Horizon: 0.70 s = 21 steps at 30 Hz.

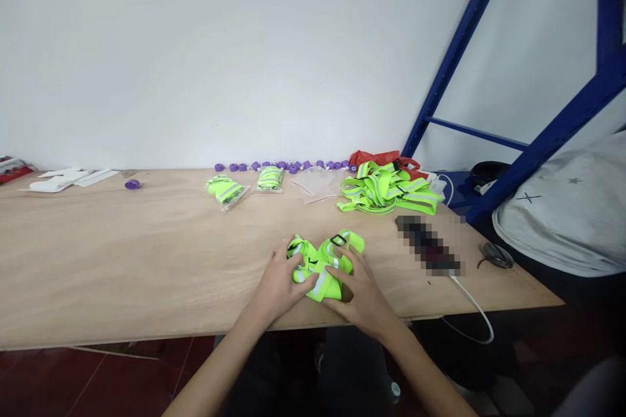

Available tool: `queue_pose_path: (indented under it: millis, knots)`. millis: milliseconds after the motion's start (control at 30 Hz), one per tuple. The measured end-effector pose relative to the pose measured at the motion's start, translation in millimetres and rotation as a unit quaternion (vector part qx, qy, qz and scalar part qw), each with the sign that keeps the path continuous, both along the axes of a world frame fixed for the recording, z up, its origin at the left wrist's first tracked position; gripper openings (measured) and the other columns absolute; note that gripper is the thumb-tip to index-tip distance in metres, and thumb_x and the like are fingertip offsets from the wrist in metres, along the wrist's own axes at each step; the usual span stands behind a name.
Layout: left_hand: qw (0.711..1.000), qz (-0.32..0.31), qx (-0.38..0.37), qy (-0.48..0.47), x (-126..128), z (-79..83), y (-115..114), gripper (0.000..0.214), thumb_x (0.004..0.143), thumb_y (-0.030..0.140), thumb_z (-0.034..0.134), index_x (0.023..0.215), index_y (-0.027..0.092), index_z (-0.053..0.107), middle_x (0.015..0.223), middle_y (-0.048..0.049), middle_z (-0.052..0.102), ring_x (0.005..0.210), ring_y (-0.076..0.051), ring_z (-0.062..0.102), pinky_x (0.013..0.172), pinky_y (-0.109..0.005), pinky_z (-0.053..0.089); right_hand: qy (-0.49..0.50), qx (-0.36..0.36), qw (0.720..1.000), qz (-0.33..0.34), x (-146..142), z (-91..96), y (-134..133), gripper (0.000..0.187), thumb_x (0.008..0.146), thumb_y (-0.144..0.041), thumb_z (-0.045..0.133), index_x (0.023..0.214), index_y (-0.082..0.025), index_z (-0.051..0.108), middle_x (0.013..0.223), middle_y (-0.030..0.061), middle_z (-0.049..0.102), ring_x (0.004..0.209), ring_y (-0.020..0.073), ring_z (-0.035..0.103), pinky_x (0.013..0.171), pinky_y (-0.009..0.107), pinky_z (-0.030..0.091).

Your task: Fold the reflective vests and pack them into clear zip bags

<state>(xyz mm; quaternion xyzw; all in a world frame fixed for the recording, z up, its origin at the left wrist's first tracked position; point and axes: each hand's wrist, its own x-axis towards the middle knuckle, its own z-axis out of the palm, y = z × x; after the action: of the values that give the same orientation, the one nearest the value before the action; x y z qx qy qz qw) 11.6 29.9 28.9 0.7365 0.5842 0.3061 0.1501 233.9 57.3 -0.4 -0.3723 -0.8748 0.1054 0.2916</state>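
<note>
Pale wood forms the tabletop (147,267), whose far right corner bears a neon strap heap (374,190), probably set back to leave the hands room. At the near edge the left hand (280,280) and right hand (362,288) clasp a folded strap (323,285) from opposite sides, seemingly to keep its loops together. Beyond, the heap blocks part of some red material (374,157), bagged bundles (270,178) lie near the far edge, and small purple pieces (292,169) line it.

Open way over the desk (122,260) front left, purple rolls (292,169) along the middle back edge, strap pile (374,190) and blue frame (456,52) blocking the back right corner
</note>
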Motion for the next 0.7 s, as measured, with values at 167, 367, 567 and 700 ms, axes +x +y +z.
queue_pose_path:
  millis: [167,367,567,700]
  knots:
    - [0.991,-0.082,-0.048,-0.090,-4,8.0,14,0.024,0.082,0.041,0.070,0.091,0.020,0.063,0.136,-0.0117,0.060,0.140,-0.030,0.044,0.101,-0.037,0.047,0.037,-0.110,0.991,0.064,-1,5.1,19,0.039,0.073,-0.030,0.078,0.108,-0.016,0.068,0.140,0.0174,0.056,0.135,0.0327,0.049,0.108,0.049,0.045]
    - [0.987,-0.152,-0.047,0.030,-1,10.1,16,0.070,0.070,0.050,0.082,0.132,0.028,0.059,0.151,-0.0120,0.047,0.135,-0.033,0.049,0.108,-0.044,0.043,0.054,-0.122,0.984,0.122,9,10.7,40,0.036,0.074,-0.030,0.080,0.107,-0.018,0.072,0.129,0.0132,0.066,0.120,0.0287,0.062,0.101,0.043,0.050]
    - [0.990,-0.105,-0.026,0.090,8,4.0,17,0.042,0.075,0.049,0.076,0.109,0.024,0.074,0.143,-0.0128,0.056,0.131,-0.034,0.054,0.101,-0.043,0.049,0.077,0.018,0.996,-0.044,24,10.7,63,0.041,0.093,-0.043,0.058,0.128,-0.022,0.066,0.146,0.0136,0.050,0.137,0.0305,0.045,0.112,0.054,0.038]
    - [0.992,-0.094,-0.021,0.084,9,0.5,14,0.044,0.074,0.047,0.078,0.110,0.023,0.073,0.148,-0.0136,0.050,0.126,-0.036,0.058,0.100,-0.046,0.050,0.046,-0.085,0.995,0.014,8,6.2,80,0.043,0.096,-0.037,0.051,0.135,-0.020,0.060,0.148,0.0117,0.050,0.140,0.0276,0.043,0.116,0.050,0.035]
